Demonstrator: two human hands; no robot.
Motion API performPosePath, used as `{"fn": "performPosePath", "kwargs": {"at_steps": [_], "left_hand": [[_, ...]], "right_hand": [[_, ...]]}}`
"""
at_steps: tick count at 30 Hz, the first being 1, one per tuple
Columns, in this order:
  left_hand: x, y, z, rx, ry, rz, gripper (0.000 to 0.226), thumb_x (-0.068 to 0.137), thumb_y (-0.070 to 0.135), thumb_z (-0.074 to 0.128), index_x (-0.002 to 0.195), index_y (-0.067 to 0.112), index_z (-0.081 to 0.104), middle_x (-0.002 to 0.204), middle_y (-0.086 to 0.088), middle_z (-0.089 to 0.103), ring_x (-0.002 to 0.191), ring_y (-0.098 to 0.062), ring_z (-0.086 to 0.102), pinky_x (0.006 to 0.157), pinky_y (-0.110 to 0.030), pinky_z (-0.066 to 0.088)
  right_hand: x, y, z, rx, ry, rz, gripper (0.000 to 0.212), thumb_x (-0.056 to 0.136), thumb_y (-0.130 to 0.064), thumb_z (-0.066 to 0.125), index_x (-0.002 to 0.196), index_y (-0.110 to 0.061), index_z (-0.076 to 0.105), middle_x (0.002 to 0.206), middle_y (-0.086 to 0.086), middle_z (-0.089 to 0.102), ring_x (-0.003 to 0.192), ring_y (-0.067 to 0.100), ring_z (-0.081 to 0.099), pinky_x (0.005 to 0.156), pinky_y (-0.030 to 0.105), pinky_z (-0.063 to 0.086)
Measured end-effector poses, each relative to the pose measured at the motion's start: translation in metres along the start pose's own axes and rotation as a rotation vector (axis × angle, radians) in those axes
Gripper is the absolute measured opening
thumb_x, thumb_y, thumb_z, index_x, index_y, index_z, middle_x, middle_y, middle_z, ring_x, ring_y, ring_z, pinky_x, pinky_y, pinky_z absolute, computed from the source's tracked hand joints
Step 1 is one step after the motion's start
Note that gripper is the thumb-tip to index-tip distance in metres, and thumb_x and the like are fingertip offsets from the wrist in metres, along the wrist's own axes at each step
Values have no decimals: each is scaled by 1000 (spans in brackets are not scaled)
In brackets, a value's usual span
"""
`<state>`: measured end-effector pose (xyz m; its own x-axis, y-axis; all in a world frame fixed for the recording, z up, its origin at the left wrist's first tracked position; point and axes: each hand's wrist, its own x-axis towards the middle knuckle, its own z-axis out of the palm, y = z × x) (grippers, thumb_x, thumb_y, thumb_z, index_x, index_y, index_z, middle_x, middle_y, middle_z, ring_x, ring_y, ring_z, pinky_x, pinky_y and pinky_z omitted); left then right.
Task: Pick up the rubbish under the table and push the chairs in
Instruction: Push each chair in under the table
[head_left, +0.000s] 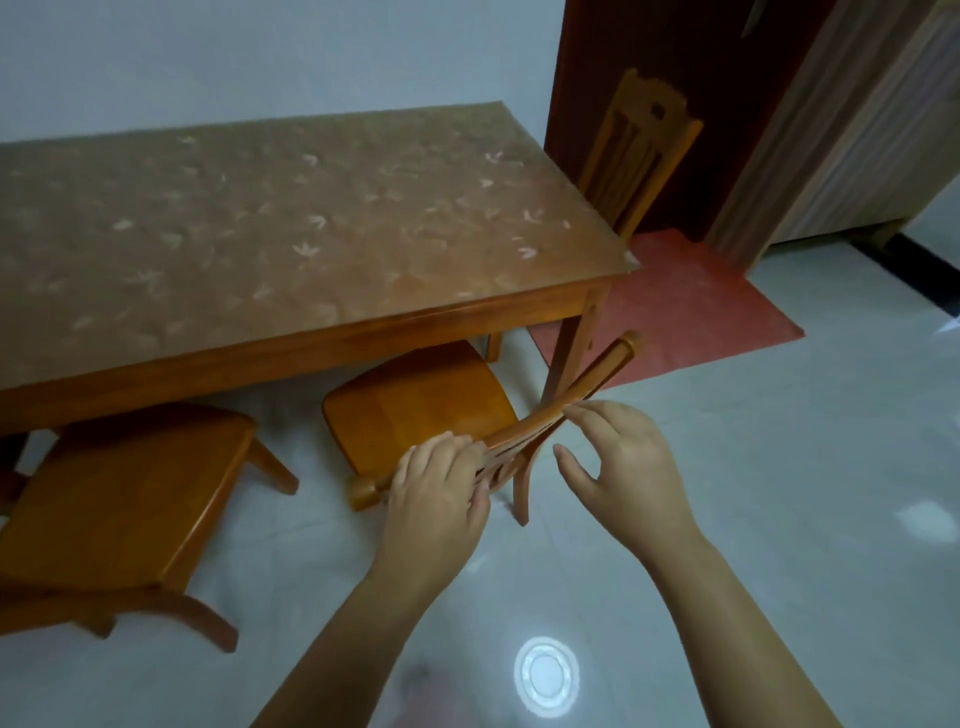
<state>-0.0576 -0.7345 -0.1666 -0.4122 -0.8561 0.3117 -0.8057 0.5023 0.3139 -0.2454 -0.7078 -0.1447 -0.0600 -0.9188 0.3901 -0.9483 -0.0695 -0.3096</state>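
**A:** Where are the hands?

**B:** Both are at the near chair (421, 410), on the top rail (597, 379) of its back. The left hand (436, 493) grips the rail close to its left end, fingers curled over the wood. The right hand (623, 462) is just beside it, further along the rail. Its fingertips (574, 413) touch the wood, lightly bent, and the thumb stands clear below, so that hand is not clamped on anything.

**A:** And the chair itself?

**B:** It faces the table (260, 234) at the near long edge, by the right corner leg. The front of the seat reaches under that edge and the rest is out on the floor (779, 467).

**A:** The other chairs?

**B:** The left chair (130, 493) is at the same long edge, towards the left end. Only the front of its seat reaches under the edge, and most of it is out. The far chair (639, 156) stands at the table's right short end near the far corner, and its back rises above the table top in front of a dark door (597, 52).

**A:** Anything else down there?

**B:** A red mat (675, 306) lies on the floor off the right short end, running under the table's right side.
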Motion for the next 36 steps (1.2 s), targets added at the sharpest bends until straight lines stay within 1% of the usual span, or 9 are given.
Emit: {"fn": "performPosePath", "kwargs": {"at_steps": [5, 12, 16, 18, 20, 23, 26, 31, 36], "left_hand": [[35, -9, 34, -47, -82, -73, 27, 77, 23, 62, 100, 11, 70, 100, -5, 70, 98, -26, 65, 84, -34, 36], [60, -13, 54, -138, -132, -138, 31, 79, 28, 57, 101, 12, 69, 100, -4, 70, 95, -23, 65, 80, -29, 38], [58, -8, 61, -204, -182, -186, 35, 94, 33, 44, 123, 19, 57, 125, 4, 57, 118, -13, 48, 94, -21, 22], [58, -3, 61, -203, -194, -206, 40, 92, 41, 38, 117, 20, 61, 119, 6, 61, 111, -14, 54, 91, -23, 27], [56, 0, 65, -181, -228, -207, 43, 86, 46, 37, 101, 21, 69, 100, 5, 69, 92, -15, 64, 79, -26, 37], [56, 1, 69, -177, -212, -255, 43, 83, 49, 40, 95, 22, 70, 90, 7, 71, 81, -13, 64, 71, -24, 39], [58, 5, 67, -190, -206, -307, 43, 82, 51, 43, 92, 20, 71, 83, 7, 70, 73, -12, 63, 66, -24, 38], [62, 10, 64, -230, -186, -332, 39, 80, 49, 50, 94, 19, 70, 81, 6, 70, 71, -11, 64, 65, -27, 48], [66, 10, 61, -203, -223, -331, 45, 79, 55, 44, 97, 21, 68, 83, 7, 69, 74, -10, 62, 67, -29, 51]], "right_hand": [[43, 33, 25, 16, -114, 10, 36, 79, -32, 56, 107, -12, 64, 105, 5, 67, 101, 25, 60, 89, 43, 45], [73, 53, 48, 18, -300, -96, 37, 80, -37, 60, 111, -17, 62, 108, -1, 65, 107, 20, 56, 100, 46, 33], [76, 64, 58, 79, -407, -138, 48, 80, -52, 44, 112, -21, 61, 110, -4, 64, 109, 17, 55, 104, 52, 33], [77, 71, 63, 120, -446, -150, 51, 80, -55, 40, 111, -22, 61, 109, -6, 63, 108, 15, 54, 104, 52, 32], [79, 78, 68, 160, -480, -172, 48, 82, -57, 40, 110, -24, 61, 107, -8, 63, 106, 12, 54, 104, 51, 33], [82, 86, 75, 207, -525, -265, 42, 84, -56, 43, 106, -26, 63, 104, -11, 64, 104, 8, 54, 104, 48, 32], [93, 90, 75, 252, -589, -372, 39, 84, -55, 45, 104, -28, 64, 99, -12, 66, 96, 7, 57, 97, 38, 39], [112, 89, 69, 350, -729, -551, 17, 81, -44, 54, 86, -31, 65, 75, -15, 65, 67, -1, 51, 64, 25, 44], [124, 95, 76, 339, -824, -588, 27, 78, -47, 50, 96, -34, 66, 82, -15, 68, 76, 4, 59, 61, 21, 47]]}}
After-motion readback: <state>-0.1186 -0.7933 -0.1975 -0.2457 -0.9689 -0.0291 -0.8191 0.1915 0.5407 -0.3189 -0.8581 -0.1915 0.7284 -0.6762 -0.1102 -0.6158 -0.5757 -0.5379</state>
